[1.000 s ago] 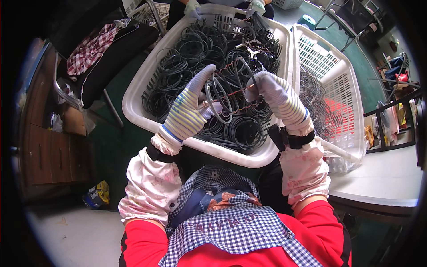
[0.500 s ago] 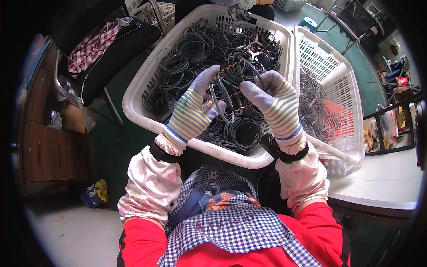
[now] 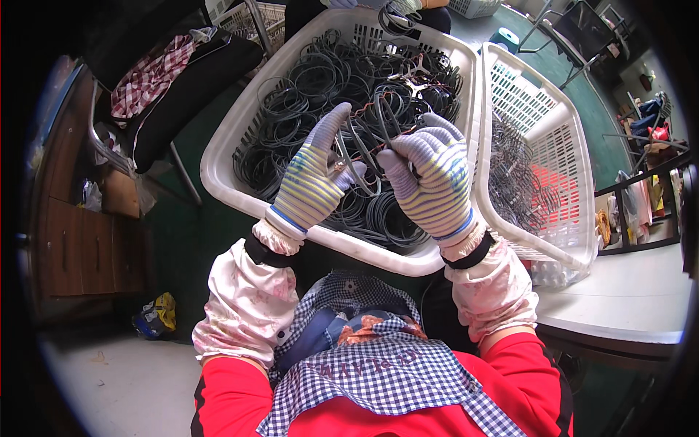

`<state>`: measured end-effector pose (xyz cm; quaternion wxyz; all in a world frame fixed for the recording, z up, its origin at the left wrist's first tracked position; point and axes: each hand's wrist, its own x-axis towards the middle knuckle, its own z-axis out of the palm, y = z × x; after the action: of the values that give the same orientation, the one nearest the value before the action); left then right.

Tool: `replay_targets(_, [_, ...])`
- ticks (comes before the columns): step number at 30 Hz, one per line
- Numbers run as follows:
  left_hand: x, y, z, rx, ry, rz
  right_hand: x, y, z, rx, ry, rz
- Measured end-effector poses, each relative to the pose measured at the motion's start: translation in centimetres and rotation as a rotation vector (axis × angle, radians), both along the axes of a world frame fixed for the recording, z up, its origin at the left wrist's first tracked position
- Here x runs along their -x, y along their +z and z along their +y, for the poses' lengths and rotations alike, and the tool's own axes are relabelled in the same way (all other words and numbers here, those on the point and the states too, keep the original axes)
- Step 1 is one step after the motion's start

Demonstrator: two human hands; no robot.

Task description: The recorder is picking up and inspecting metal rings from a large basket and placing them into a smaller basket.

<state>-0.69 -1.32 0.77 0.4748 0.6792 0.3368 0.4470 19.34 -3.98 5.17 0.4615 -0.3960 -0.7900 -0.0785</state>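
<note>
My left hand [image 3: 309,178], in a striped grey-and-yellow knit glove, pinches the left side of a dark grey cable coil [image 3: 373,191], its thumb pointing upward. My right hand [image 3: 435,178], gloved alike, has its thumb and fingers closed on the coil's right side. Thin copper-coloured twisted wires show between the two hands. Both hands are above a large white plastic basket [image 3: 217,182] heaped with similar cable coils [image 3: 313,76]. Some white three-armed pieces [image 3: 416,89] lie on the heap. The fingertips are partly hidden.
A second white basket [image 3: 575,189], holding thin tangled wires, adjoins on the right, by a white tabletop [image 3: 619,295]. Across the heap, another person's gloved hand [image 3: 404,6] is near a coil. A black chair [image 3: 175,95] with checked cloth stands left, beside a brown cabinet [image 3: 84,244].
My right hand has moved left and turned inward, its fingers folding closer around the coil. My left hand has barely shifted. The other person's hands and coil have moved slightly.
</note>
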Motion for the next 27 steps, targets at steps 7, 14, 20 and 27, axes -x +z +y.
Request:
replay_targets(7, [0.2, 0.2, -0.1, 0.02, 0.006, -0.062, -1.0, 0.8, 0.4, 0.039, 0.087, 0.109])
replay_targets(14, [0.4, 2.0, -0.5, 0.456, -0.199, -0.44, -3.4, -1.3, 2.1, 0.394, 0.218, 0.438])
replay_targets(20, [0.6, 1.5, -0.2, 0.439, -0.222, -0.453, -2.1, -2.2, 2.8, 0.256, 0.364, 0.3])
replay_targets(27, [0.8, 1.7, 0.0, 0.411, -0.207, -0.378, -1.4, -1.9, 2.0, 0.23, 0.168, 0.267])
